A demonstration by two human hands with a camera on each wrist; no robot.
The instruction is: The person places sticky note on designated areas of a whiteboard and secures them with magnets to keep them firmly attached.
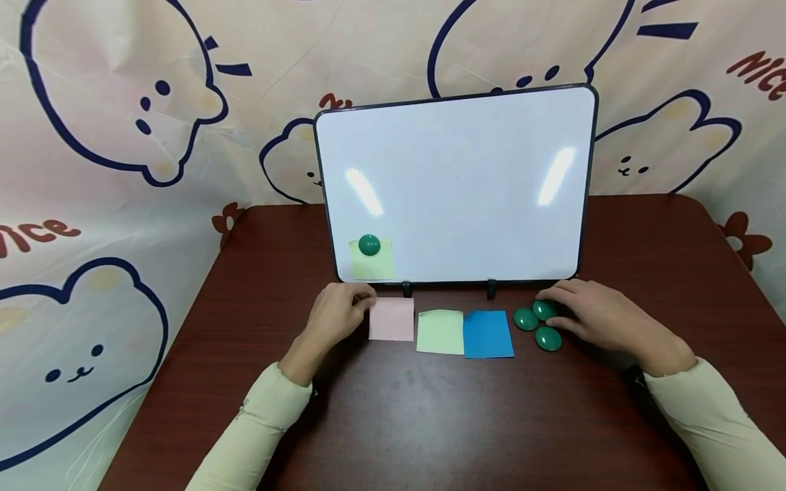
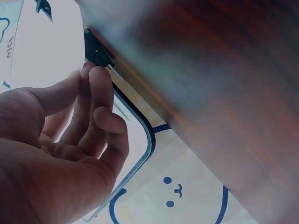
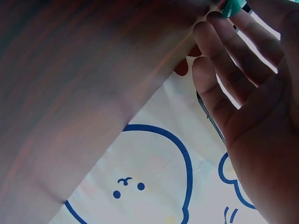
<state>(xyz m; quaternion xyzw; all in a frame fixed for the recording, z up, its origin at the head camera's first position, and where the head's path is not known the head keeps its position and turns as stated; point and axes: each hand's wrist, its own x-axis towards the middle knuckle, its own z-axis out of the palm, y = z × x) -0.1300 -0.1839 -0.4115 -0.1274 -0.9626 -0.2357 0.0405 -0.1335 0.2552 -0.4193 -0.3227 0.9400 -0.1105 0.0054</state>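
Note:
My left hand (image 1: pixel 338 310) is at the left edge of a pink sticky note (image 1: pixel 393 319) on the table, pinching that edge between thumb and fingertips. In the left wrist view the thumb and index finger of the left hand (image 2: pixel 70 135) meet. A green sticky note (image 1: pixel 440 332) and a blue one (image 1: pixel 488 334) lie side by side to the right. Over on the right, my right hand (image 1: pixel 589 310) has thumb and fingers about a round green magnet (image 1: pixel 544 310). Two more green magnets, a left one (image 1: pixel 525 319) and a nearer one (image 1: pixel 548 339), lie beside it.
Behind the notes a whiteboard (image 1: pixel 457 184) stands tilted back on small black feet (image 1: pixel 491 290). At its lower left corner a green magnet (image 1: pixel 370 245) sits on a pale green note (image 1: pixel 372 267). A printed cloth (image 1: pixel 245 150) hangs behind the brown table (image 1: pixel 430 423).

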